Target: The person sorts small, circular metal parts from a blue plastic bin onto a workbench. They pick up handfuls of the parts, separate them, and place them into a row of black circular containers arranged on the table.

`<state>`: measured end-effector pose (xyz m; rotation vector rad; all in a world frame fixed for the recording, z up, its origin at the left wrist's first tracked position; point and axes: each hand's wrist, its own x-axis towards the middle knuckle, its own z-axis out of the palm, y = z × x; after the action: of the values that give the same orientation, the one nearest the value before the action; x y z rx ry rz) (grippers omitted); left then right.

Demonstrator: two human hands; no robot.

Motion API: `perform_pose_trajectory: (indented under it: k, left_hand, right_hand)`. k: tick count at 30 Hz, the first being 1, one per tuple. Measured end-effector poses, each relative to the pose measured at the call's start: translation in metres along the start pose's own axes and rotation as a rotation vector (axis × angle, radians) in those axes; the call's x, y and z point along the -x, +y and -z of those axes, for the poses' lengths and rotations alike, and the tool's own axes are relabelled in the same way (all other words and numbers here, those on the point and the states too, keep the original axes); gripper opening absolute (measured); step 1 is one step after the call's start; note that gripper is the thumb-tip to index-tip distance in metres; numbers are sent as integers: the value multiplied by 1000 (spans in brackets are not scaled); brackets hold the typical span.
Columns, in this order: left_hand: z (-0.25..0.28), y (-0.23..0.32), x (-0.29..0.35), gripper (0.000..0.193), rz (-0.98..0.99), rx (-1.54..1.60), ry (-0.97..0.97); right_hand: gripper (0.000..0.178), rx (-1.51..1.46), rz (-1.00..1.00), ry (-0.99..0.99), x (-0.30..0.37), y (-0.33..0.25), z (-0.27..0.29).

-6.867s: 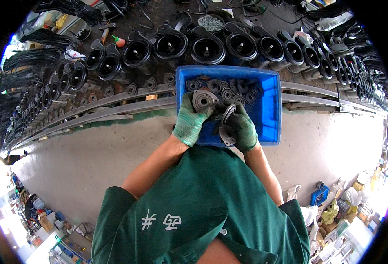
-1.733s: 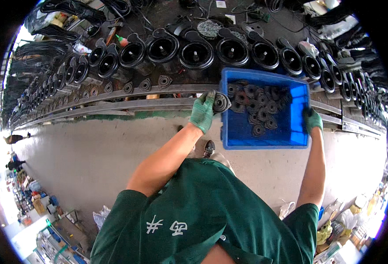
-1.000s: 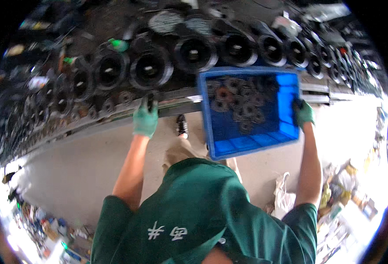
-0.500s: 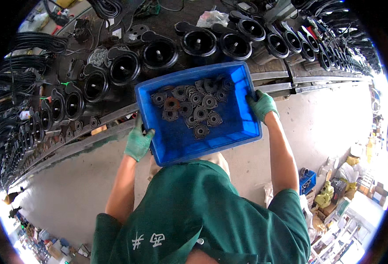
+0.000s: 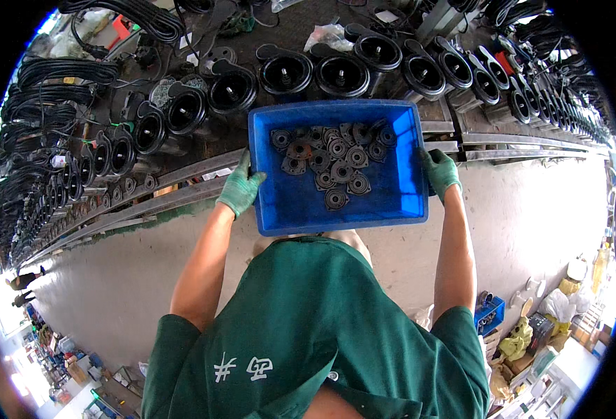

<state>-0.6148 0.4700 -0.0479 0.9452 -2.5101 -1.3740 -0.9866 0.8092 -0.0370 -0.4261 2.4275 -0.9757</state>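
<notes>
A blue plastic crate (image 5: 336, 227) is held in front of my body, close to the edge of the workbench. My left hand (image 5: 240, 185), in a green glove, grips its left side with the thumb over the rim. On the opposite side my right hand (image 5: 439, 170), gloved the same way, holds the right wall, its fingers partly hidden. Inside lie several round, dark grey metal flange covers (image 5: 336, 199) with ringed centres, heaped mostly toward the far side. One cover (image 5: 299, 149) among them looks rusty brown.
Along the workbench (image 5: 210, 164) stands a long row of black round motor housings (image 5: 286, 75) with shafts upright in them. Bundled black cables (image 5: 63, 70) lie at the left. Behind me at lower right are a small blue crate (image 5: 489, 315) and sacks (image 5: 516, 336) on the floor.
The crate has swung from a tilt to nearly level with the bench edge and shifted slightly right in view. Both hands have kept their hold on it.
</notes>
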Motion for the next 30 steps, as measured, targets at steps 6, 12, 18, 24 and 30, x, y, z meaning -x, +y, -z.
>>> perform_pose_trajectory:
  k: [6,12,18,24,30]
  left_hand:
    - [12,34,-5,81,232,50,-134]
    - [9,20,-8,82,23,-193,109]
    - [12,139,2,65,-707,-381,93]
    - [-9,113,11,57,-873,-464,103]
    - [9,103,23,33,-773,-185,274]
  right_hand:
    - [27,-653,121,207,21,-5,24]
    - [67,-999,292,-424,89,-113,-22]
    - [68,-1040,222,-671,109,-146,-70]
    - [76,-940,270,-808,114,-151,-104]
    - [79,-976,129,-853,130,-181,-111]
